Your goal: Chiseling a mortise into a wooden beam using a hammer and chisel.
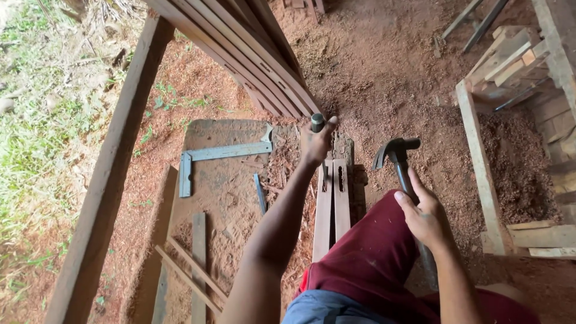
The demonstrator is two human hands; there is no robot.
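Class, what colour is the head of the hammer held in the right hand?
Dark grey-black metal: the hammer head, seen in the head view.

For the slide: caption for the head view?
Left hand holds a chisel on slotted wood strips; right hand grips a hammer.

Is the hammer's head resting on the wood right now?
No. The hammer, gripped by the right hand, is raised, its head clear of the slotted wooden strips.

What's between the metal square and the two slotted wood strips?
In the head view, a thin dark blade-like tool lies on the sawdust-covered board, between the metal square and the slotted strips.
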